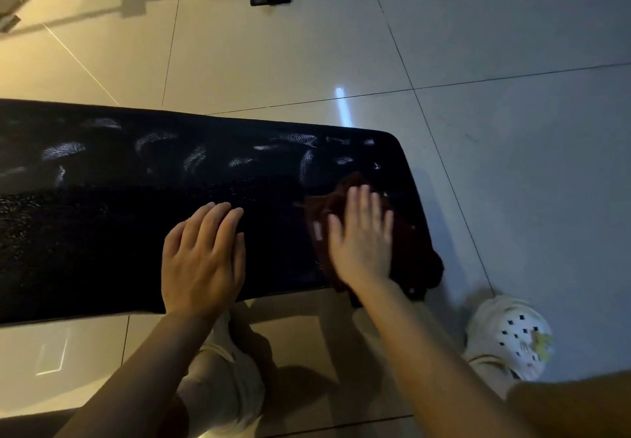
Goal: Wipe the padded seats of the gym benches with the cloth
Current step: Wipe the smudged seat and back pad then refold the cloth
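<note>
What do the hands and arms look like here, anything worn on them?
Both forearms are bare up to the frame edge: no sleeves, gloves, watch or bracelet show. The left hand has no visible rings. The right hand is motion-blurred, so a ring there cannot be ruled out. No markings or straps are visible on either arm.

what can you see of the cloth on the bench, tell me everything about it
The cloth is dark reddish brown and looks soft, like towelling, with a small pale tag near its left edge. It lies bunched and crumpled, not folded, on the right end of the black padded bench seat, and its lower right part hangs over the seat's near corner. The right hand presses flat on top of it with fingers spread. The left hand rests on the seat beside it, apart.
</note>
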Tool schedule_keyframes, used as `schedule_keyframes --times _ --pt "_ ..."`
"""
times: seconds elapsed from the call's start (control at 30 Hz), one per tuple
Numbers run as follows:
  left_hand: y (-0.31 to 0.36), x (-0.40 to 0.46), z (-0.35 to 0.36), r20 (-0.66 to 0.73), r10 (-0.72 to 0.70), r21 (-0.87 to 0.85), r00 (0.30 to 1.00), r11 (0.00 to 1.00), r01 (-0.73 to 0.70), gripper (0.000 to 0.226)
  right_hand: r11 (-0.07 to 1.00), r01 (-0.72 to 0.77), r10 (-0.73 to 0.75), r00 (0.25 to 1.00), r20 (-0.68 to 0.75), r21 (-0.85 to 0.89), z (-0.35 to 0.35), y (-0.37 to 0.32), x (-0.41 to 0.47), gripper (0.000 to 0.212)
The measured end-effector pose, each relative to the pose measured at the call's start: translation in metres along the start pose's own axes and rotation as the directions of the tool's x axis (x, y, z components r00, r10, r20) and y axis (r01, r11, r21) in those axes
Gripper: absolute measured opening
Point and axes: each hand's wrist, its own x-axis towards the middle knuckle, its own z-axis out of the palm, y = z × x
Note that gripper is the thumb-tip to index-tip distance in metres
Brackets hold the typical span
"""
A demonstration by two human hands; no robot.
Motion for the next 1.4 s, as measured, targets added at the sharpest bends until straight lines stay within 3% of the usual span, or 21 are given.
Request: schedule_keyframes --times 0.13,0.27,0.47,0.6,0.67,0.8,0.93,1.07,1.17,1.4 --pt "0.001 0.001 -0.002 0.078 -0.027 0.032 0.997 0.999 0.024 0.050 0.961 0.269 -0.271 0.962 0.029 0.059 0.011 -0.063 -0.028 0.070" --pt "0.002 0.003 -0.003 0.127 -0.067 0.076 0.990 0.995 0.058 0.056 0.935 0.351 -0.353 0.935 0.041 0.060 0.009 -0.045 -0.023 0.068" --pt "0.002 0.003 -0.003 0.147 -0.071 0.096 0.987 0.994 0.058 0.053 0.997 0.066 -0.065 0.997 -0.035 0.031 0.000 0.033 0.011 0.068" --pt "0.001 0.002 0.001 0.117 -0.053 0.093 0.992 0.995 0.043 0.050 0.983 -0.169 0.169 0.986 0.002 0.070 -0.013 0.072 0.035 0.066" --pt "0.000 0.002 0.002 0.086 -0.039 0.077 0.996 0.996 0.033 0.050 0.976 -0.211 0.211 0.977 -0.006 0.050 -0.012 0.059 0.036 0.065" --pt "0.000 0.000 0.002 0.003 -0.059 0.045 0.998 0.997 0.059 0.051 0.999 0.027 -0.027 1.000 0.000 0.025 -0.005 -0.005 0.013 0.062" --pt "0.001 0.001 0.001 0.024 -0.076 0.027 0.997 0.997 0.075 0.055 0.949 0.311 -0.314 0.949 0.042 0.054 0.007 -0.071 -0.020 0.061" --pt "0.002 0.002 0.000 0.046 -0.093 0.027 0.995 0.995 0.092 0.054 0.903 0.423 -0.427 0.903 0.053 0.080 0.006 -0.058 -0.018 0.066" --pt "0.002 0.002 0.000 0.048 -0.101 0.029 0.994 0.995 0.100 0.052 0.926 0.371 -0.374 0.927 0.025 0.061 0.005 -0.026 -0.007 0.065" --pt "0.001 0.000 0.002 0.014 -0.037 0.028 0.999 0.999 0.037 0.048 1.000 -0.004 0.004 1.000 -0.010 0.002 -0.010 0.069 0.029 0.065"
